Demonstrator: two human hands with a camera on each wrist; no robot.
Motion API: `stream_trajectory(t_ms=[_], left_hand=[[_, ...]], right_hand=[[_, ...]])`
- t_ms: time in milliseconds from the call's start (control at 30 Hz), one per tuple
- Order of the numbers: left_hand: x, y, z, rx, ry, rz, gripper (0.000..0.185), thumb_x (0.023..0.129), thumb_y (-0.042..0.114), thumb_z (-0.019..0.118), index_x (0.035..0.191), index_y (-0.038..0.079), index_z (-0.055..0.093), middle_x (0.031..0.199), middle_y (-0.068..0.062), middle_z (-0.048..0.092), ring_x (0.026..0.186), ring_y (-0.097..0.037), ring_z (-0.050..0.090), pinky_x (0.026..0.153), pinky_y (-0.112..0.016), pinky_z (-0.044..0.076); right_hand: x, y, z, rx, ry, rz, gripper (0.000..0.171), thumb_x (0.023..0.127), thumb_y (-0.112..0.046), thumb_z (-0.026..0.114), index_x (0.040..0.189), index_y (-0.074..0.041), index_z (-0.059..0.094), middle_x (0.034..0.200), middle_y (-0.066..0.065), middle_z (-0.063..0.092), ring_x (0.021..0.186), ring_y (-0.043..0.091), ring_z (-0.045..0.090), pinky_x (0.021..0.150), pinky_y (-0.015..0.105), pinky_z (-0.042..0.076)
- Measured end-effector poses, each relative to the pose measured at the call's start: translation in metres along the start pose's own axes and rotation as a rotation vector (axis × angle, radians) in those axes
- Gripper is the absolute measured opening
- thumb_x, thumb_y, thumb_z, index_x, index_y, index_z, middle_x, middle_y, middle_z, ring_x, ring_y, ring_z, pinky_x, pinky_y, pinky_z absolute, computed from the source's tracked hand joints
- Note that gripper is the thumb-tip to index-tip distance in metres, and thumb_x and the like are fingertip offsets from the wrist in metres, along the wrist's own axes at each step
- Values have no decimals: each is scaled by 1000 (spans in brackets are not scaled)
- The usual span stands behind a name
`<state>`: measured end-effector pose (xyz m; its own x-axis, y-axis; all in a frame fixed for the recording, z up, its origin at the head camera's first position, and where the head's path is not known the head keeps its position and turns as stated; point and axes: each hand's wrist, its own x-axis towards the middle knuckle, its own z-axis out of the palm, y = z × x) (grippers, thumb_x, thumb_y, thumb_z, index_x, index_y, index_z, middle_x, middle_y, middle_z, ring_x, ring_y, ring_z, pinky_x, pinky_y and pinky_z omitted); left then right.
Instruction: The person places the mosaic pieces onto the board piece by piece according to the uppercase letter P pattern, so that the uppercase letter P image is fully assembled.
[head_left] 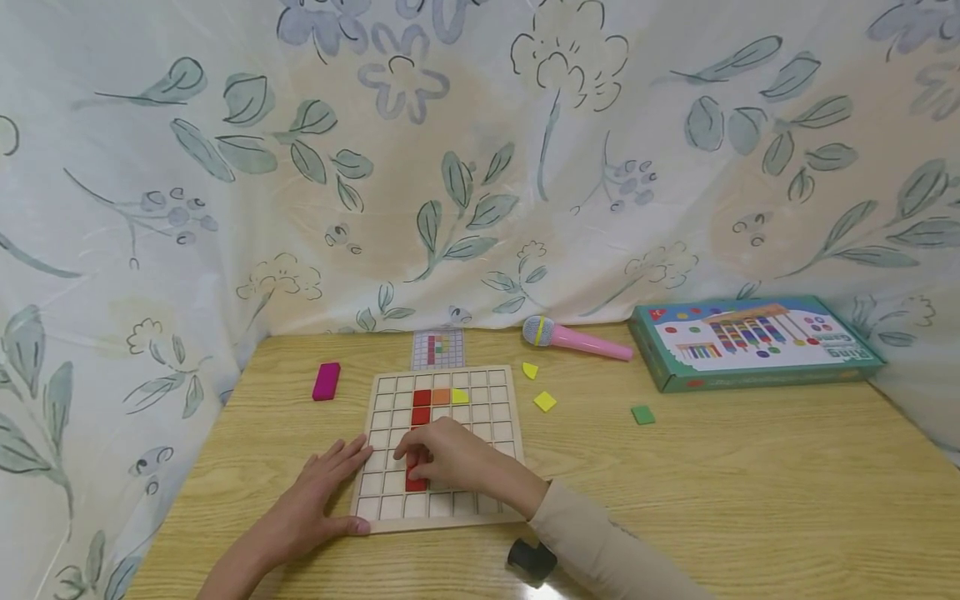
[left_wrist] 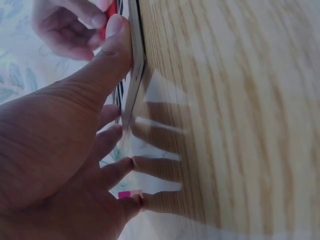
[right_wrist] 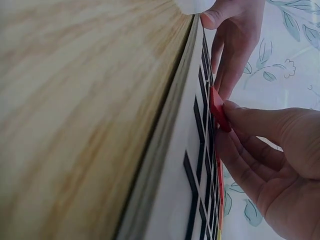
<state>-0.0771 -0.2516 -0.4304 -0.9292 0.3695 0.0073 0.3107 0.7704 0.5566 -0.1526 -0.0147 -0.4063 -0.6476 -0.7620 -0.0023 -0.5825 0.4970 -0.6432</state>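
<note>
A wooden grid board lies flat, with several red square tiles in a column, an orange tile and a yellow rounded tile beside the top one. My right hand is over the board and pinches a red square tile between thumb and fingertips, low in that column. In the right wrist view this tile stands tilted against the grid. My left hand rests at the board's left side, fingers spread and straight, thumb on the near left corner. Part of the red column is hidden behind my right hand.
A patterned card lies behind the board. Left of it is a magenta block. To the right are a pink toy microphone, two yellow pieces, a green tile and a game box. A black object sits under my right forearm.
</note>
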Motion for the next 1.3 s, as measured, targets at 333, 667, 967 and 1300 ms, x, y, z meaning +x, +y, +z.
stream_trajectory(t_ms=[333,667,967,1300], left_hand=[[1,1,-2,9,-22,-18,94,72,52,78,148,8,44,156,-14,35,143,-47,23,111,-71,14],[2,2,-2,7,-13,-11,94,72,50,80,148,9,44,156,-14,35,142,-48,23,110,-71,13],[2,1,0,8,-2,-4,94,71,50,80,147,7,45,155,-15,36,142,-48,24,110,-71,14],[0,0,-1,-1,-26,-25,95,71,53,79,147,8,44,155,-16,36,142,-48,22,110,-71,13]], right_hand=[[0,1,2,-16,-8,-9,19,87,-6,74,104,-12,73,77,-13,60,70,-2,52,66,10,46],[-26,19,-25,43,69,-19,20,90,-8,71,110,-10,72,93,-5,69,82,2,58,75,17,52],[-84,80,-73,-3,216,64,20,87,0,69,107,-2,71,93,3,70,87,14,64,76,28,57],[-168,141,-120,-127,285,155,26,84,8,68,110,5,68,105,15,71,95,31,66,82,45,57]])
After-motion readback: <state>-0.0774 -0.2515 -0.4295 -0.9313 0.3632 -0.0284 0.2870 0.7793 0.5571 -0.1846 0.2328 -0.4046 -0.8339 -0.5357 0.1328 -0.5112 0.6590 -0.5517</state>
